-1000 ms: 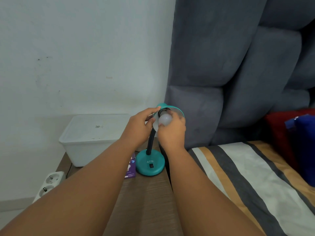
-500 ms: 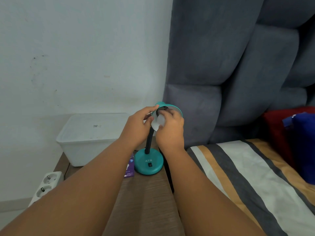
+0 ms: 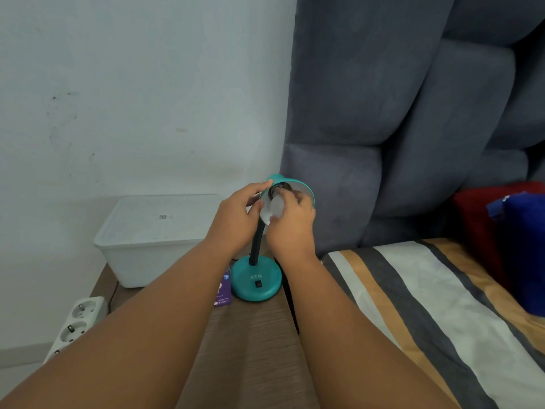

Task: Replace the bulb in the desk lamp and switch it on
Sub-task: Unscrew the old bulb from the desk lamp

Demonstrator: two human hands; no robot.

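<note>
- The right hand (image 3: 290, 224) is wrapping its grip around the white bulb (image 3: 273, 210), fingers curled and pressed on the globe; the bulb is sitting at the mouth of the teal lamp shade (image 3: 298, 188).
- The left hand (image 3: 236, 221) is bracing the near rim of the shade, thumb and fingers pinching its edge, so the shade is being held against the turning load.
- The socket (image 3: 278, 188) is lying just beyond and above the right grip. The bulb's long axis is running from the grip up and away into the socket, tilted with the shade, not vertical. The right hand is the nearer one to the bulb; any turning is judged to be about this axis.
- The lamp base (image 3: 256, 280) is standing on the worktop (image 3: 250, 343), with its black switch (image 3: 258, 284) facing the person and neither hand near it.
- A purple box (image 3: 223, 290) is lying just beside the base; a white lidded tub (image 3: 153, 231) is standing further left, and a socket strip (image 3: 78, 320) is lying off the worktop's left edge.
- Hidden: the bulb's screw cap, covered by fingers and shade, so thread engagement cannot be told. The lamp's cable is barely visible.
</note>
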